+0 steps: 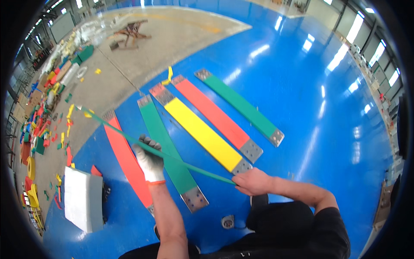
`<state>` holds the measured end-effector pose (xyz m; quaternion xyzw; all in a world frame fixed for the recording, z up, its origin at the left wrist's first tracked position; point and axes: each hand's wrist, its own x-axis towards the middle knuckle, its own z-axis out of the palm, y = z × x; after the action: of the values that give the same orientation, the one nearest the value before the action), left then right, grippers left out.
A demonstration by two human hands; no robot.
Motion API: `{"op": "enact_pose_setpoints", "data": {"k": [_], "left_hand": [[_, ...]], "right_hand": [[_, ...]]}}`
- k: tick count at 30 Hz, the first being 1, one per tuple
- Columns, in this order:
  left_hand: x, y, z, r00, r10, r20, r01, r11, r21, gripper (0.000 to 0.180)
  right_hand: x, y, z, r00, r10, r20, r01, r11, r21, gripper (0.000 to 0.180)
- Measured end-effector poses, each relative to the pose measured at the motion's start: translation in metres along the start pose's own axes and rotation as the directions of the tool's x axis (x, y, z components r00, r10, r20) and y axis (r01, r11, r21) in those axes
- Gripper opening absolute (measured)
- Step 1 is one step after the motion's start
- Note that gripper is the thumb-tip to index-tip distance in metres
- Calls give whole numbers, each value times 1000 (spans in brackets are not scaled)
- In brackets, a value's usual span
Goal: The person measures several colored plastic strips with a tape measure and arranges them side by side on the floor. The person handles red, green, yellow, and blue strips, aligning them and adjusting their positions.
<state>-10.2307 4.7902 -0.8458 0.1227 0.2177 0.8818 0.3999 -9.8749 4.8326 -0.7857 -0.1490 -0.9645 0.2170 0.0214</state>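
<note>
A long, thin green strip [194, 168] slants across the view, raised above the floor. My left hand [149, 159], in a white and grey work glove with an orange cuff, is closed round its middle. Bare fingers of my right hand [252, 181] grip its near end. Below lie several flat coloured panels with drilled metal end plates: a red panel [125, 157] and a green panel [166, 149] under the strip, then a yellow panel [202, 134], another red panel [213, 114] and another green panel [241, 103] toward the right. My left hand partly hides the left pair.
Left of my arm stands a white curved block [82, 198]. Near my feet sits a small round grey object [227, 222]. Yellow scrap [167, 77] touches the panels' far ends. Colourful offcuts [41, 125] heap along the left, and a rusty frame [131, 32] stands on bare concrete.
</note>
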Motion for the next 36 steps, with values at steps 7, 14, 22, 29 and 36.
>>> {"op": "enact_pose_setpoints", "data": {"k": [7, 14, 22, 29, 36], "left_hand": [[-2, 60, 94, 955, 295, 11, -291, 947, -134, 52], [-40, 103, 153, 689, 675, 264, -566, 729, -385, 53], [-40, 131, 143, 457, 862, 218, -754, 506, -420, 76], [-68, 167, 141, 479, 863, 163, -852, 501, -149, 105], [-109, 273, 88, 369, 928, 46, -918, 371, -140, 86]], "right_hand": [[9, 26, -59, 895, -42, -445, -216, 830, -515, 35], [64, -76, -150, 917, 354, -182, -280, 900, 334, 51], [222, -168, -83, 980, 197, 19, 38, -282, 959, 41], [275, -170, -66, 903, 428, -26, 271, -522, 809, 25], [272, -117, -32, 833, 551, 47, 344, -581, 738, 22]]}}
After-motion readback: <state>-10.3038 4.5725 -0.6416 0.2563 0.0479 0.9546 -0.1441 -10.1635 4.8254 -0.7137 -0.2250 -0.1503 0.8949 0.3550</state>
